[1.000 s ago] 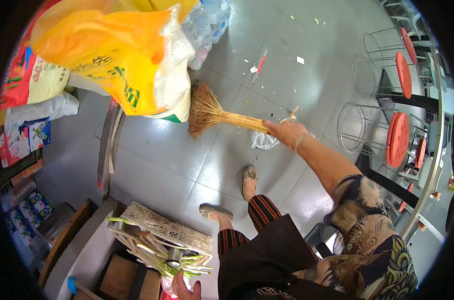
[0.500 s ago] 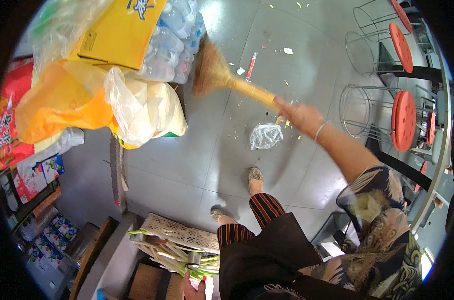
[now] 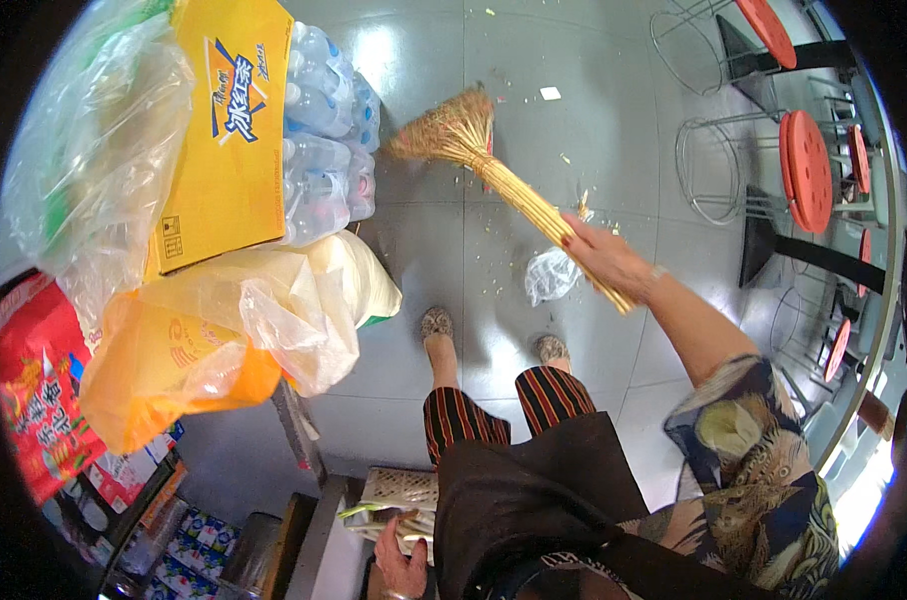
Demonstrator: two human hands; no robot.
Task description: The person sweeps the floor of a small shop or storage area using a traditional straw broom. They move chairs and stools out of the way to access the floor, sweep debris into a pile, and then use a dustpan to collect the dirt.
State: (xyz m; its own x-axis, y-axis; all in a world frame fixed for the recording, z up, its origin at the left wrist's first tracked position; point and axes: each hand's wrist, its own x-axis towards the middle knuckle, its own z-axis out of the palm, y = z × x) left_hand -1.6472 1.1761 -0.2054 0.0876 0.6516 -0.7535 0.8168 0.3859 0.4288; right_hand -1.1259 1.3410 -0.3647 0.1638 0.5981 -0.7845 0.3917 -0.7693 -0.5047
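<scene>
My right hand is wrapped round the handle of a straw broom. The broom slants away to the left, its spread bristles low over the grey floor near the packs of bottled water. Just past my hand lies a crumpled clear plastic bag, partly behind the handle end. Small scraps are scattered around it, and a white piece of paper lies farther off. At the lower edge, my left hand hangs with its fingers apart, holding nothing visible, beside a white perforated basket with long green-and-white stalks.
Shrink-wrapped water bottles, a yellow carton and an orange-white plastic bag are piled on the left. Red stools with wire legs line the right side. A red package lies at the far left.
My left foot has stepped forward past the right. The broom's bristles have swung slightly right, away from the bottles, and my right hand is nearer my body. My left hand has moved off the stalks.
</scene>
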